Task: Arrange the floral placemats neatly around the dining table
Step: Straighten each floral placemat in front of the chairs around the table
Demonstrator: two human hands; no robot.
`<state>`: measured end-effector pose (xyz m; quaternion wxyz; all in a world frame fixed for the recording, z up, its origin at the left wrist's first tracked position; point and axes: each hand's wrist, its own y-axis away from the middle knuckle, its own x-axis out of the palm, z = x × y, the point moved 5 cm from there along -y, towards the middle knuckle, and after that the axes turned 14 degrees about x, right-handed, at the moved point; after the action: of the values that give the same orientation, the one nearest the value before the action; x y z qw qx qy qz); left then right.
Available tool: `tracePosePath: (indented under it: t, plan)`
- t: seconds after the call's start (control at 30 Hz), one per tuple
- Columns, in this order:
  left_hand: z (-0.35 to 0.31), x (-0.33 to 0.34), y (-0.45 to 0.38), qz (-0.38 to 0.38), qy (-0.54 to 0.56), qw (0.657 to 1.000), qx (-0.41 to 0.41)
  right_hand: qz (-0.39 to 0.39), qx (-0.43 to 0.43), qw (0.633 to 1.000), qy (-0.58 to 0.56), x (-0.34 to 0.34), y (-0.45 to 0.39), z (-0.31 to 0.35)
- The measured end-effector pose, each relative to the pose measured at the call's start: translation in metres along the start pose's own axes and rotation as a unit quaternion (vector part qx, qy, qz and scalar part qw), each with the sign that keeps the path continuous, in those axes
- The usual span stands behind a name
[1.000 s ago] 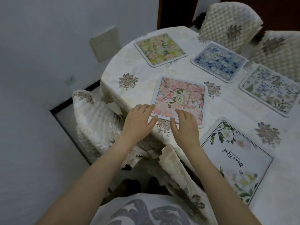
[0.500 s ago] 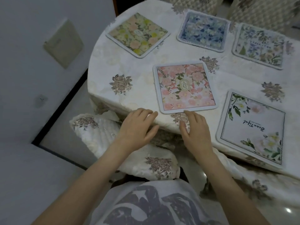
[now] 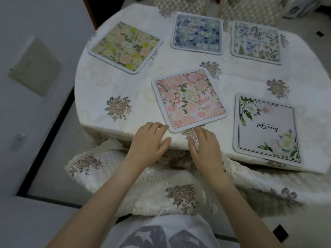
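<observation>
I have the pink placemat as my landmark: it lies flat on the tabletop, turned slightly askew, its near corner close to the tabletop's edge. My left hand rests just off that near corner, fingers loosely spread and empty, the fingertips at or almost at the mat's rim; I cannot tell whether they touch. My right hand lies flat on the cloth just below the mat's near edge, fingers extended together, gripping nothing. To the right of the pink placemat sits the white placemat with script lettering, close to the edge. Beyond the pink one, further across, lie three more: the yellow-green placemat off to the left, the blue placemat straight behind, and the pale leafy placemat to the right. A cushioned chair stands below the pink placemat, under my forearms.
</observation>
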<state>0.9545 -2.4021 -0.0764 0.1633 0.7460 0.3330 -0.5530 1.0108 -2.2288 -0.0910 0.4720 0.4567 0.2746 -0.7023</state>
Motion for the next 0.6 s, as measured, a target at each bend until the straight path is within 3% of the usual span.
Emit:
tracePosePath:
  t: [0.43,0.6]
  plan:
    - [0.064,0.028,-0.151,-0.016,0.02,0.999,-0.032,-0.003,0.001,1.0,0.016,0.006,-0.167,-0.023]
    - [0.107,0.07,-0.188,0.024,0.071,0.99,-0.122,0.033,0.027,0.998,0.048,0.029,-0.243,-0.038]
